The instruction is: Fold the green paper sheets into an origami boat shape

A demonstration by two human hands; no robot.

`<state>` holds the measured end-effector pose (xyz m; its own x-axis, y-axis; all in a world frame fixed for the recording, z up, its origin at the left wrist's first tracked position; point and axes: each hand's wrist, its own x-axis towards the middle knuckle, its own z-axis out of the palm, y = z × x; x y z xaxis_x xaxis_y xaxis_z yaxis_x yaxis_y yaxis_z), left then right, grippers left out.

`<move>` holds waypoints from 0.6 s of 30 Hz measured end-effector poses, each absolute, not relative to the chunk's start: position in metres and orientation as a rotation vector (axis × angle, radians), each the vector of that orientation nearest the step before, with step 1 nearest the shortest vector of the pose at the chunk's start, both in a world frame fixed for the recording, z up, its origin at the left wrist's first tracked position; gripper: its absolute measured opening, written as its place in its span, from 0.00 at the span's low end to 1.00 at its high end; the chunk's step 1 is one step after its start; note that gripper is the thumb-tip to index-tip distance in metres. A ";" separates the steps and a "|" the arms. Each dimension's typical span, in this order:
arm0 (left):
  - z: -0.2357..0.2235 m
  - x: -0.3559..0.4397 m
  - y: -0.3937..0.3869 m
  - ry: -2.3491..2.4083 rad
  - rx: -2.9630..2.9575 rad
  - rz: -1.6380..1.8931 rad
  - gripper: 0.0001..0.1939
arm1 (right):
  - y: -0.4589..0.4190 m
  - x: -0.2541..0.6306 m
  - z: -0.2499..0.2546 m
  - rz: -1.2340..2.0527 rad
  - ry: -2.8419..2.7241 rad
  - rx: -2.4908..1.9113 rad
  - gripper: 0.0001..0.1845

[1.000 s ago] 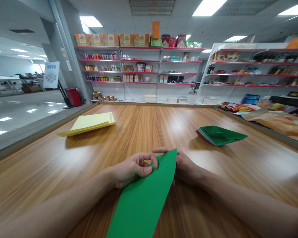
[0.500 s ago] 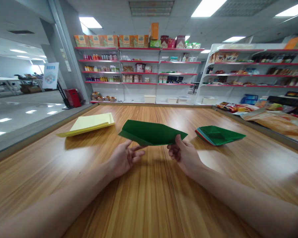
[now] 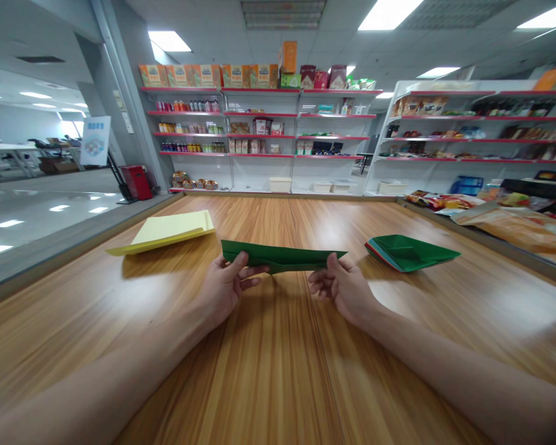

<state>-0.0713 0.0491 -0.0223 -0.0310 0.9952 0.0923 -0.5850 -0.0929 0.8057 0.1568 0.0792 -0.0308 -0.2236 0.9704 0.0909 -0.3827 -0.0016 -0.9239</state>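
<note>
Green paper point(image 3: 290, 256), held in the left grip point(image 3: 224, 288) and the right grip point(image 3: 347, 289), hides some fingertips.

Far side of the green paper point(image 3: 285, 255) out of view, shelf bottle labels point(image 3: 167, 128) illegibly small

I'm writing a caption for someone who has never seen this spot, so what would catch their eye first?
Probably the dark green folded paper, held up between the left hand and the right hand over the wood-grain table. Next come the pale yellow paper on the table's left and the green-topped folded stack on its right.
</note>
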 end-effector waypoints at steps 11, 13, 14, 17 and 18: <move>-0.017 -0.063 0.044 0.717 0.731 1.566 0.13 | 0.076 0.151 -0.016 1.436 -0.984 -0.849 0.18; -0.016 -0.068 0.043 0.654 0.794 1.489 0.12 | 0.078 0.155 -0.015 1.390 -0.975 -0.841 0.18; -0.016 -0.072 0.043 0.595 0.827 1.415 0.12 | 0.080 0.157 -0.015 1.378 -0.975 -0.823 0.18; -0.013 -0.088 0.045 0.461 0.893 1.101 0.23 | 0.084 0.166 -0.017 1.402 -1.007 -0.721 0.19; -0.011 -0.093 0.046 0.498 0.925 1.054 0.24 | 0.084 0.167 -0.018 1.427 -1.034 -0.680 0.19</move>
